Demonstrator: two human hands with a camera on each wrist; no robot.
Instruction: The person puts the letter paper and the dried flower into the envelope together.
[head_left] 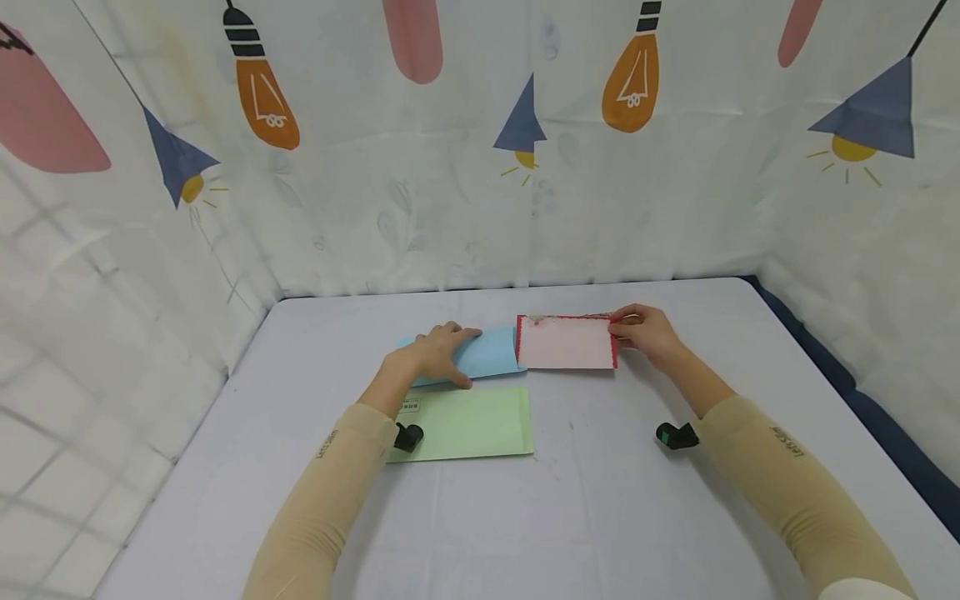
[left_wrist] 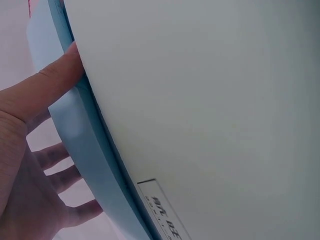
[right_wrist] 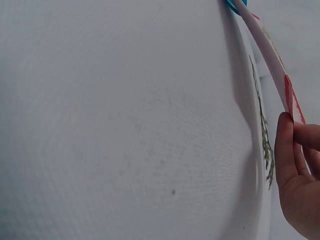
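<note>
My left hand (head_left: 438,350) spans a light blue envelope (head_left: 491,352), thumb at its near edge and fingers at its far side. In the left wrist view, the thumb presses on the rim of the blue envelope (left_wrist: 75,120). My right hand (head_left: 643,332) pinches the right end of a pale pink card (head_left: 566,343) with a red scalloped border. The card's left end meets the right end of the blue envelope; how far it reaches inside cannot be told. In the right wrist view, the card (right_wrist: 267,47) bows slightly between thumb and fingers.
A light green envelope (head_left: 472,423) with a small printed box lies on the white table (head_left: 570,517), nearer than the blue one. A thin dried sprig (right_wrist: 264,130) lies behind the card. A patterned curtain (head_left: 465,200) hangs behind the table.
</note>
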